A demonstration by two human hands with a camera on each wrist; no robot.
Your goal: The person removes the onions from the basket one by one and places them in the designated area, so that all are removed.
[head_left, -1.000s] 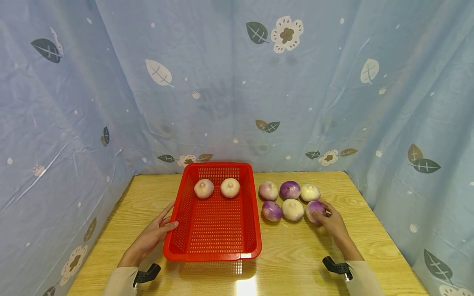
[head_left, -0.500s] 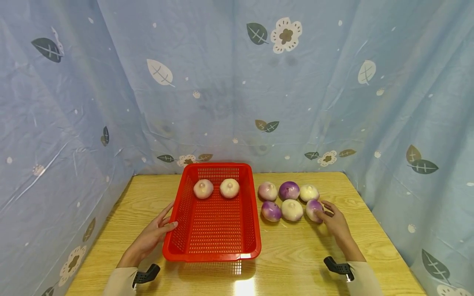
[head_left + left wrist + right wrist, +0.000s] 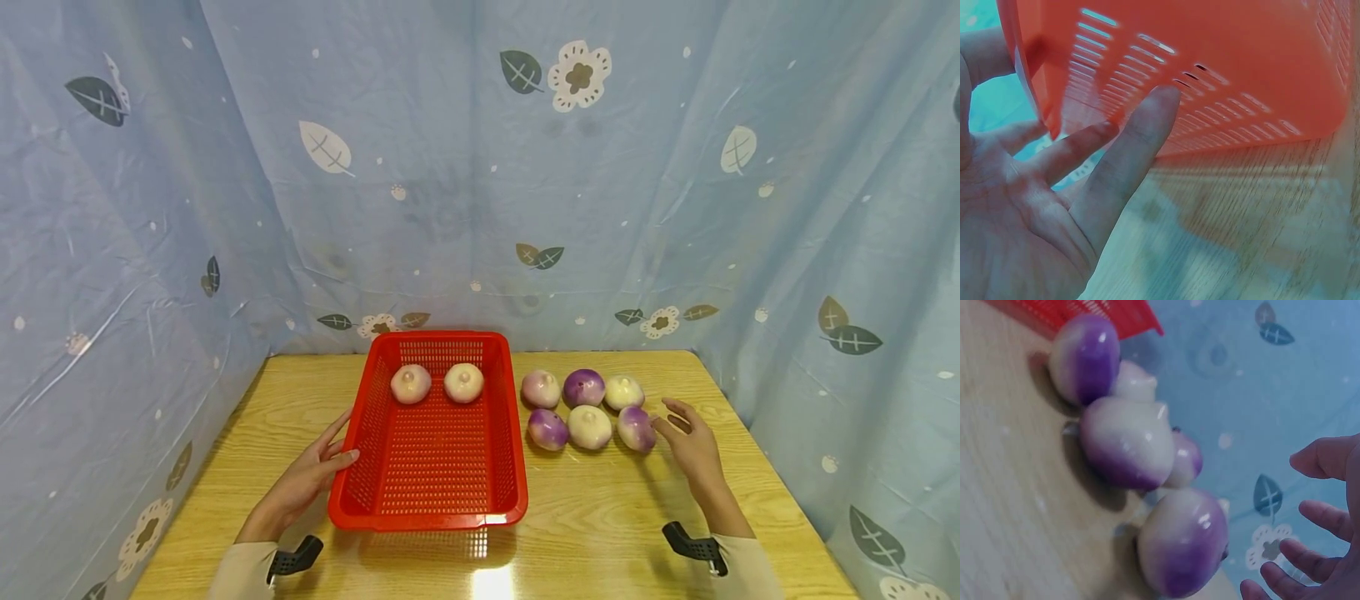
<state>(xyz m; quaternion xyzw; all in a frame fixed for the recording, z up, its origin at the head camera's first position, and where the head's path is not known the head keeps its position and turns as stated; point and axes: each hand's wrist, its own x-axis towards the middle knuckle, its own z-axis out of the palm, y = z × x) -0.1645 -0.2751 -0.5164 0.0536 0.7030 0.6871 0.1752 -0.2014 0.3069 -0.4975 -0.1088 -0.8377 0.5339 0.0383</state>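
Note:
My left hand (image 3: 303, 483) touches the left side of a red perforated plastic basket (image 3: 517, 467); in the left wrist view its straight fingers (image 3: 1141, 131) lie along the outer wall. Two pale onions, one left (image 3: 411, 384) and one right (image 3: 463, 383), sit at the back inside the basket. On the table to its right, several glossy purple-and-white onions form two rows. The front-right onion (image 3: 637, 429) is nearest to my right hand (image 3: 693, 446), which is just to its right with parted fingers and holds nothing. In the right wrist view a gap separates that onion (image 3: 1182, 544) from the hand.
The front row also has a whitish onion (image 3: 590, 427) and a purple one (image 3: 548, 429). Behind them are a pinkish onion (image 3: 541, 389), a purple one (image 3: 584, 387) and a pale one (image 3: 623, 392). A blue patterned curtain (image 3: 450, 208) encloses the wooden table (image 3: 585, 517).
My right hand has let go of the front-right onion and drawn away to the right, its fingers spreading. The left hand stays at the basket.

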